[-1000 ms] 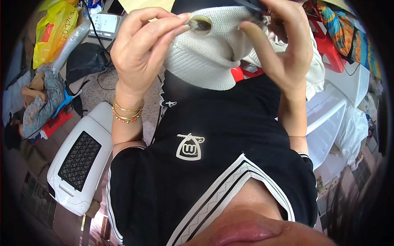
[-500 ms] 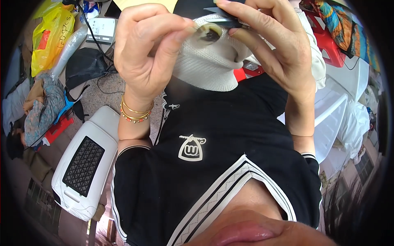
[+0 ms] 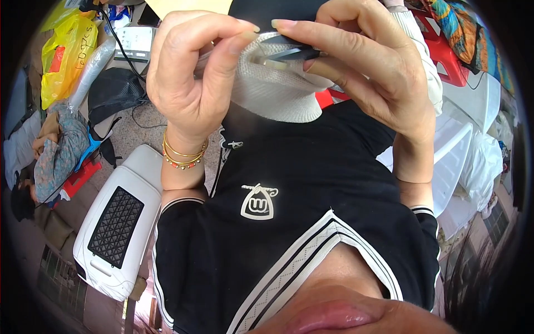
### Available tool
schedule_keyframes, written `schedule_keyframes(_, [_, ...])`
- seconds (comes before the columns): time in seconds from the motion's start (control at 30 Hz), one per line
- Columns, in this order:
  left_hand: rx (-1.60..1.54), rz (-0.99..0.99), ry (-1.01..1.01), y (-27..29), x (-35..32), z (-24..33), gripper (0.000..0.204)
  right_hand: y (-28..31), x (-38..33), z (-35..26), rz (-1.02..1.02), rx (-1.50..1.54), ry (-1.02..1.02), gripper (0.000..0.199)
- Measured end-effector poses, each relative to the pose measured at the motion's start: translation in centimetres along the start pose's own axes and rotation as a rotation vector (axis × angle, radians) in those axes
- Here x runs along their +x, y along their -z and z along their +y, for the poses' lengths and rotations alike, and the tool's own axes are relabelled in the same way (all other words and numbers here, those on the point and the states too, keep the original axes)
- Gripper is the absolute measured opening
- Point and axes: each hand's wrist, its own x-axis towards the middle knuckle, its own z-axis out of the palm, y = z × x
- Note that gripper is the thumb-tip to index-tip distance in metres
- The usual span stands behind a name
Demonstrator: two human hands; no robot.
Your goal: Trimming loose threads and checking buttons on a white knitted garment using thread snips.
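Note:
A pale, ribbed knit piece [image 3: 278,94] hangs at chest height, its open end turned up. My left hand [image 3: 192,72] pinches the upper left edge of this knit between thumb and forefinger. Small thread snips [image 3: 286,54] with grey blades sit in my right hand [image 3: 370,67]; the blades point left, at the opening of the knit. My right forefinger reaches toward the left fingertips along the knit's top edge. The handle of the snips is mostly hidden by my right fingers.
To the left stand a white case with a black grid panel [image 3: 115,227], a black mesh bag [image 3: 117,94] and a yellow plastic bag [image 3: 67,61]. Another person [image 3: 61,145] is at far left. A red stool [image 3: 445,55] and a white plastic bin [image 3: 445,161] stand at right.
The snips have moved slightly lower, into the knit's opening, which looks narrower. My right forefinger has come closer to my left fingertips. My left hand has shifted slightly left.

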Motion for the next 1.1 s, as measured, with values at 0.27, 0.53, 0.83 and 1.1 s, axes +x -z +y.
schedule_keyframes(0.27, [0.000, -0.010, -0.007, 0.0, 0.1, 0.1, 0.011, 0.0, 0.3, -0.9, 0.059, -0.184, 0.063, 0.029])
schedule_keyframes(0.53, [-0.120, 0.075, 0.245, 0.0, -0.6, 0.3, 0.008, -1.6, -0.2, -0.4, 0.217, -0.219, 0.077, 0.034])
schedule_keyframes(0.83, [-1.003, -0.055, 1.105, 1.4, 1.6, 1.1, 0.048, -3.8, -0.7, 0.6, 0.245, -0.091, -0.013, 0.053])
schedule_keyframes(1.1, [-0.767, -0.278, 0.842, 4.6, -2.6, 0.0, 0.052, -4.9, 0.4, 1.6, 0.300, -0.016, 0.072, 0.034])
